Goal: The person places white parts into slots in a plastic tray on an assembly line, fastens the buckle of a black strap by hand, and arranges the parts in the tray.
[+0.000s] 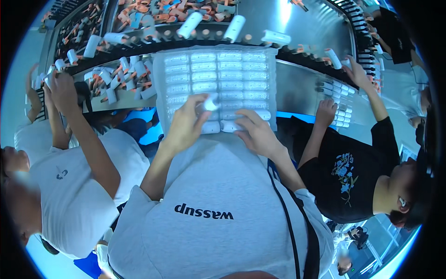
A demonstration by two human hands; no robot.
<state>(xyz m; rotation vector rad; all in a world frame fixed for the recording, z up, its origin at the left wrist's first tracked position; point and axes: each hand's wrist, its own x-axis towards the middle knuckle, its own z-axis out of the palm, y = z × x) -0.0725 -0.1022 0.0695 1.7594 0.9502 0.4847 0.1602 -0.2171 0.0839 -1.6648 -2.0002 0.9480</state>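
Note:
In front of me lies a clear plastic tray (160, 83) with columns of white, rounded oblong casings (204, 66) in its slots. My left hand (183, 125) is closed, its thumb and fingers pinching a white casing (211, 104) tilted above the tray's near part. My right hand (261, 136) has its thumb and fingers bent about another white casing (228, 126) in the near row. Part of that casing is hidden under the hand.
A conveyor with dark edging (139, 42) curves beyond the tray, carrying white casings (189, 25). Orange-and-white parts (162, 11) are heaped behind it, and more (116, 79) at left. People work on both sides; stacked white pieces (341, 114) lie at right.

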